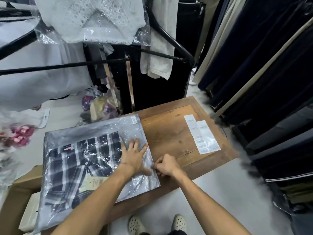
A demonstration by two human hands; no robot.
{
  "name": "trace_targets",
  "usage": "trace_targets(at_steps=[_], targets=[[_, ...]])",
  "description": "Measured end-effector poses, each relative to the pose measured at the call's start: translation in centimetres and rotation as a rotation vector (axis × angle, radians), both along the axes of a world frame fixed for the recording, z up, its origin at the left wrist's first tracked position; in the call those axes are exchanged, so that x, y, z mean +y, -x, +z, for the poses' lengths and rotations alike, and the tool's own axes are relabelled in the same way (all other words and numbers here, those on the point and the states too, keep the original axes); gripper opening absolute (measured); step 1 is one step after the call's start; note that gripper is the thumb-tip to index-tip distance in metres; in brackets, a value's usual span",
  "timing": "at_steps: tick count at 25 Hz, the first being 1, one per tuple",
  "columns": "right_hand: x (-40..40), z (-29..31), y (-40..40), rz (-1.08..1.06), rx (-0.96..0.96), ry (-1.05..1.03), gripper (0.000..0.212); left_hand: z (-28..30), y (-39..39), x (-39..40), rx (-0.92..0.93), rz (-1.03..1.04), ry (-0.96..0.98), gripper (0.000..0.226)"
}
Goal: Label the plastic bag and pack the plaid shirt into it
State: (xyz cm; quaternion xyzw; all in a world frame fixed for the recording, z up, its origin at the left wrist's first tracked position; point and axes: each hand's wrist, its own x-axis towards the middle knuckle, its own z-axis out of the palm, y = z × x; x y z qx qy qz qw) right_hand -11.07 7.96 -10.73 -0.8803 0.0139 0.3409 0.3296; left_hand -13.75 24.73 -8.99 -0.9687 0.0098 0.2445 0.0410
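A clear plastic bag (128, 129) lies flat on the low wooden table (171, 133), with the folded dark plaid shirt (76, 167) inside it. A small barcode label (134, 119) is stuck near the bag's far right corner. My left hand (135, 156) presses flat on the bag's right side, fingers spread. My right hand (166, 165) pinches the bag's right edge between thumb and fingers. A paper hang tag (92, 183) on the shirt shows through the plastic.
Two strips of barcode labels (201, 134) lie on the table's right part. Cardboard boxes (15, 200) stand at the left. Dark hanging garments (262, 73) fill the right side, and a black rack (101, 62) with white clothes stands behind. My feet (157, 224) are below the table.
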Motion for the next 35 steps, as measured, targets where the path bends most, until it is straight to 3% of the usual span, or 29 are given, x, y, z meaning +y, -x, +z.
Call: trace_targets(at_steps=[2,6,10,15,19,23,25,27,30,35], targets=[[-0.2,-0.1,0.0,0.011,-0.01,-0.017,0.021,0.1,0.9,-0.9,-0.05,0.011,0.001,0.124],[-0.5,0.0,0.2,0.036,-0.03,-0.024,0.021,0.0,1.2,-1.5,0.072,0.118,0.08,0.106],[-1.4,0.5,0.1,0.066,0.039,-0.02,0.012,0.2,0.4,-1.6,0.098,0.127,0.111,0.109],[-3.6,0.7,0.7,0.154,0.233,0.009,0.021,0.2,-1.1,-1.4,0.112,0.118,0.124,0.109],[-4.0,1.1,0.8,0.18,0.231,0.044,0.023,0.3,-1.1,-1.1,0.072,0.087,0.128,0.106],[-2.6,2.3,1.3,0.294,-0.056,0.202,0.046,0.6,-0.4,1.5,-0.187,0.219,0.305,0.075],[-1.1,2.4,2.0,0.364,-0.307,0.166,0.048,0.4,-0.1,3.7,-0.288,0.338,0.204,0.054],[0.9,1.9,3.0,0.522,-0.517,0.048,0.046,0.1,0.3,5.5,-0.182,0.451,0.16,0.05],[3.1,0.8,4.2,0.635,-0.54,-0.1,0.05,0.2,0.5,6.3,-0.033,0.445,0.168,0.05],[3.6,-0.9,5.7,0.554,-0.62,0.083,0.053,0.8,0.6,5.6,-0.021,0.419,0.159,0.051]])
